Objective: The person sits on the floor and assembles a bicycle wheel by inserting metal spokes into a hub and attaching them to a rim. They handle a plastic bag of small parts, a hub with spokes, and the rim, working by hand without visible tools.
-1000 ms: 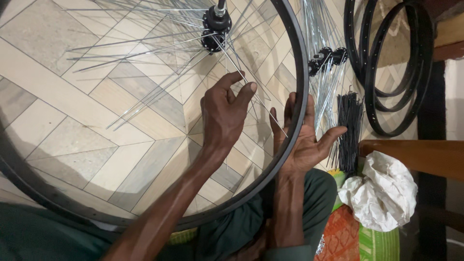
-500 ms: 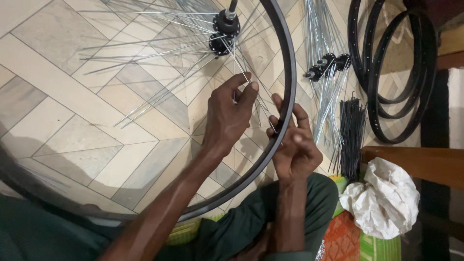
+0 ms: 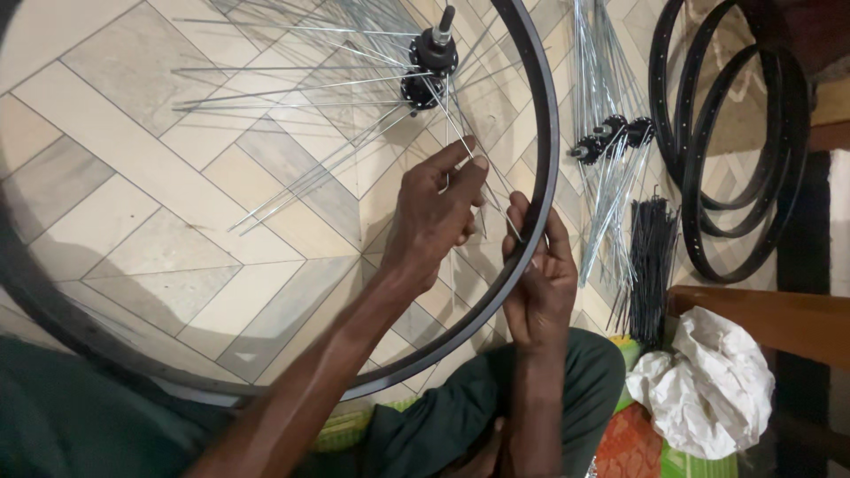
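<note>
Tiled floor [image 3: 133,186]. Spoke lacing under way: left hand [image 3: 434,221] pinches a spoke [image 3: 460,142] from the hub [image 3: 429,62]; right hand [image 3: 536,283] grips the black rim [image 3: 542,177]. Seating the spoke end needs hole alignment.

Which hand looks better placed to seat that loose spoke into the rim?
Probably the right hand: its fingers already sit at the black rim by the spoke's end. The left hand pinches spokes farther inside.

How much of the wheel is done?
Done: the spokes are in the hub, fanning loose. In hand: the left hand guides one spoke while the right hand grips the rim. Left: most spokes are not yet at the rim.
</note>
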